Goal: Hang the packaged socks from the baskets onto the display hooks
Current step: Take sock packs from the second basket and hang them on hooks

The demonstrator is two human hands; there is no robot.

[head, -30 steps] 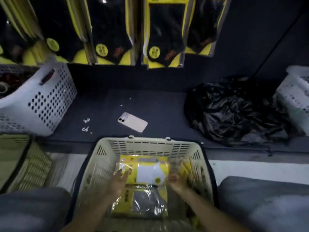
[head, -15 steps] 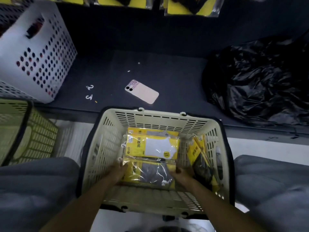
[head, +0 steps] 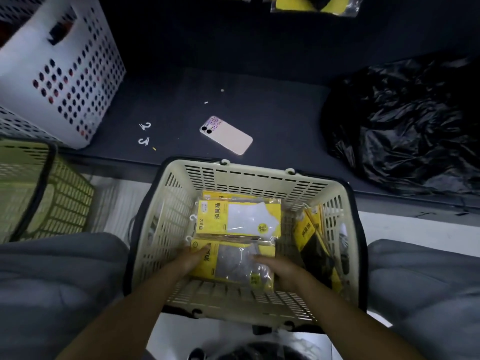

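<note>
Stock as I see it, ref. cream basket (head: 259, 178):
- L of it: green basket (head: 39, 188), white perforated crate (head: 59, 71).
- Beyond it: 2 loose hooks (head: 144, 133), phone (head: 226, 135).
- Inside, near end: grey-sock pack (head: 233, 263), left hand (head: 191, 258) & right hand (head: 281, 271) flat on its ends, fingers loose; white-sock pack (head: 239, 216) behind.
- Beyond-R: black bag (head: 405, 126).

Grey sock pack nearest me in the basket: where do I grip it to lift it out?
Grip the grey sock pack by its two short ends, coming from above. It lies flat, hook end left, with the left hand and right hand already at those ends; the white sock pack crowds its far edge.
</note>
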